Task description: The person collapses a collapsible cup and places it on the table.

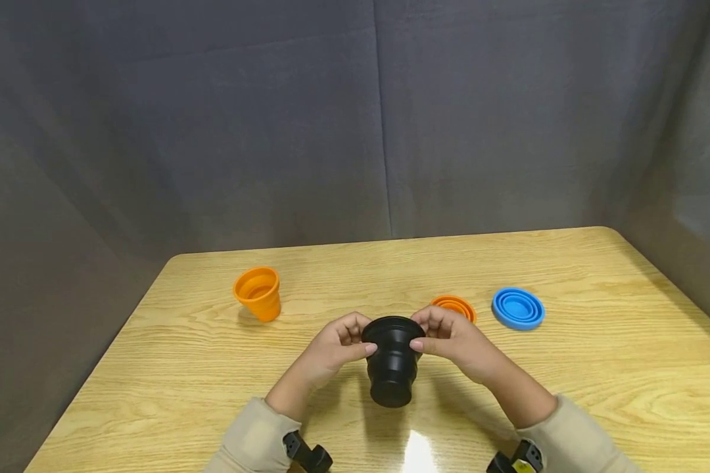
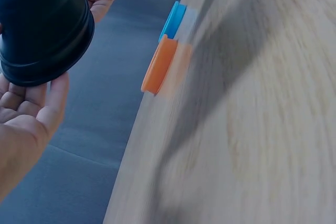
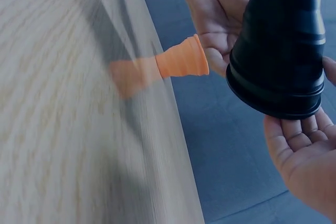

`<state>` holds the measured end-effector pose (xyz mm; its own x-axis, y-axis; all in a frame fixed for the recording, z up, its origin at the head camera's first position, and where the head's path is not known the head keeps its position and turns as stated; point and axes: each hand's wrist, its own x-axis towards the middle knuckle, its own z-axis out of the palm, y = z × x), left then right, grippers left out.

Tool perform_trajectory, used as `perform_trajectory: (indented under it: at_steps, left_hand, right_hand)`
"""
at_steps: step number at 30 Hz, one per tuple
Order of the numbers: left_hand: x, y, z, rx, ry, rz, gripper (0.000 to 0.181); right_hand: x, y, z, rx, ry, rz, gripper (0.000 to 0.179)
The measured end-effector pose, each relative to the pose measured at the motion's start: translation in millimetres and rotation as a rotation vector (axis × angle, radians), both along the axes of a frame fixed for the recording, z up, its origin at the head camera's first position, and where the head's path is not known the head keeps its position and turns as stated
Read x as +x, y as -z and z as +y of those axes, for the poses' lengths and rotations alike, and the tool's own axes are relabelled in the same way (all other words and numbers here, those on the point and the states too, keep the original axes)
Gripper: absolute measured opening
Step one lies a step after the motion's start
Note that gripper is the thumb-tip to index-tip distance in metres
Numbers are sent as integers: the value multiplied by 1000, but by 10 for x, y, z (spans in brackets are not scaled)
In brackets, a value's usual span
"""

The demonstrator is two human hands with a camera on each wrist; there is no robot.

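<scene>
A black collapsible cup point(image 1: 392, 364), drawn out to its full stepped height, is held above the table between both hands. My left hand point(image 1: 340, 345) pinches its wide rim from the left, thumb on the near side and fingers curled behind. On the opposite side my right hand point(image 1: 449, 338) grips the rim the same way. The cup tilts, with its narrow base toward me. Both wrist views show the cup's stepped wall point(image 3: 281, 45) and fingertips right at the rim point(image 2: 47, 72).
An extended orange cup point(image 1: 263, 303) stands at the left on the wooden table point(image 1: 171, 387). Behind my right hand lies a flattened orange cup point(image 1: 458, 304), partly hidden. A flattened blue cup point(image 1: 518, 309) is to its right. Grey curtains point(image 1: 284, 131) surround the table's back and sides.
</scene>
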<state>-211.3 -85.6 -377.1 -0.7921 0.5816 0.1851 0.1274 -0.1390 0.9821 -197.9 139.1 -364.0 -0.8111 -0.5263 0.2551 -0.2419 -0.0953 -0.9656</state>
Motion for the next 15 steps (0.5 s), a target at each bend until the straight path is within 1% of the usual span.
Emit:
perform_trajectory:
  at_steps: [3,6,10,15]
  left_hand:
    - [-3,12,4,11,7,-7,15]
    - [-9,13,1,20,15,-7,16]
    - [-10,4,-3,15,19,-9,17]
    - [-8,12,3,11,27,-11,15]
  right_hand:
    - [3,12,-32,-59,-44,-31,14]
    - [4,17,-64,-90,-58,-64,13]
    - [10,22,-95,-101,-52,-100,15]
    - [20,44,-122,-112,-51,-117,16]
